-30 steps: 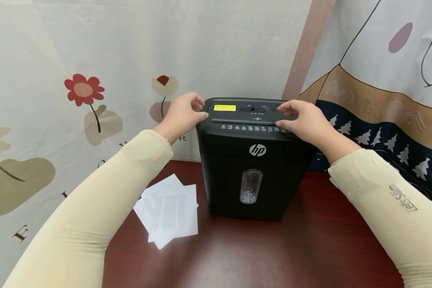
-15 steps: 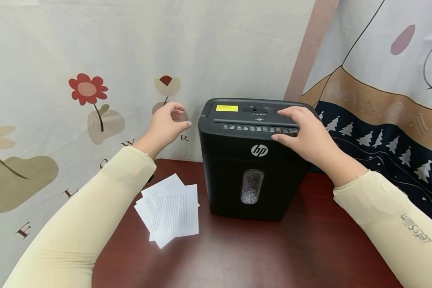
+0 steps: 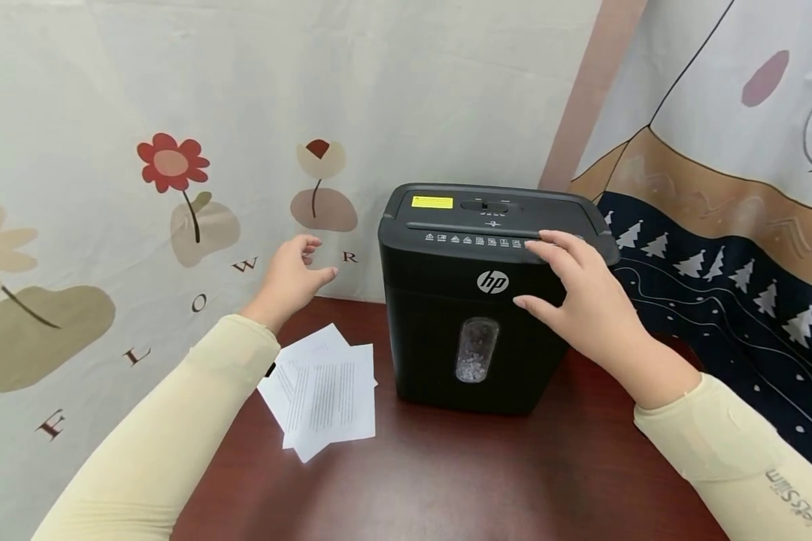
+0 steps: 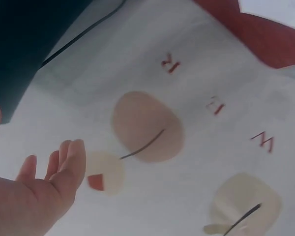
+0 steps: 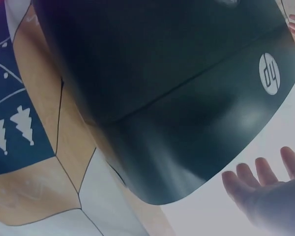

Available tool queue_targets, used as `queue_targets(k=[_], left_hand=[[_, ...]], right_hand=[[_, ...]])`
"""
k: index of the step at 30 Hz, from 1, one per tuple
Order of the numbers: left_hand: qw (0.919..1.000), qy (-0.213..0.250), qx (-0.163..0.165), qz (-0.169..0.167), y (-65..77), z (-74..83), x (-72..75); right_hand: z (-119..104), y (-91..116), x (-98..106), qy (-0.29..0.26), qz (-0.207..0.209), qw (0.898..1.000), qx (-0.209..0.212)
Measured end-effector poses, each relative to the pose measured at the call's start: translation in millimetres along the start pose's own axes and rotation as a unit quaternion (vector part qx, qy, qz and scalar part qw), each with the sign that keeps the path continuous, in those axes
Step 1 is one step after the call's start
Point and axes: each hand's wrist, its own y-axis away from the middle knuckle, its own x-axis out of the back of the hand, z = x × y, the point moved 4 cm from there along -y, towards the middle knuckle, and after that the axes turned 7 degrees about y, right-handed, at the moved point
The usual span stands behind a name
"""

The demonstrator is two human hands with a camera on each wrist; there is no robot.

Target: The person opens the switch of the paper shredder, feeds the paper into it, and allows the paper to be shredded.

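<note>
A black HP paper shredder [image 3: 433, 300] stands upright, with white shreds showing behind its small front window [image 3: 477, 349]. To its left, my left hand [image 3: 287, 278] hovers above the printed paper sheets [image 3: 331, 406], fingers loosely bent and holding nothing. My right hand [image 3: 585, 308] is in front of the shredder's right side, thumb and fingers spread apart with nothing between them. In the left wrist view, the left hand [image 4: 44, 189] is apart from the dark shredder body [image 4: 24, 44]. The right wrist view has the right hand [image 5: 270, 191] beside the shredder's upper edge.
The shredder and the overlapping sheets rest on a dark red wooden table [image 3: 440, 481]. Behind them hangs a pale cloth [image 3: 446, 90] printed with flowers, and a patterned cloth [image 3: 710, 300] with trees covers the right side.
Both hands have come away from the shredder's top. The left moved left and down towards the papers; the right moved down and towards me. The shredder and sheets stay in place.
</note>
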Motion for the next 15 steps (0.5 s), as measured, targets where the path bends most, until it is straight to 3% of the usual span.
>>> queue_targets(k=[8,15], left_hand=[[0.9993,-0.020,0.031,-0.008,8.4,-44.3,-12.1],[0.9969,-0.019,0.077,-0.003,19.7,-91.3,-20.0]], right_hand=[[-6,27,-11,0.024,0.062,0.997,0.029],[-11,45,-27,0.012,0.076,0.996,0.041]])
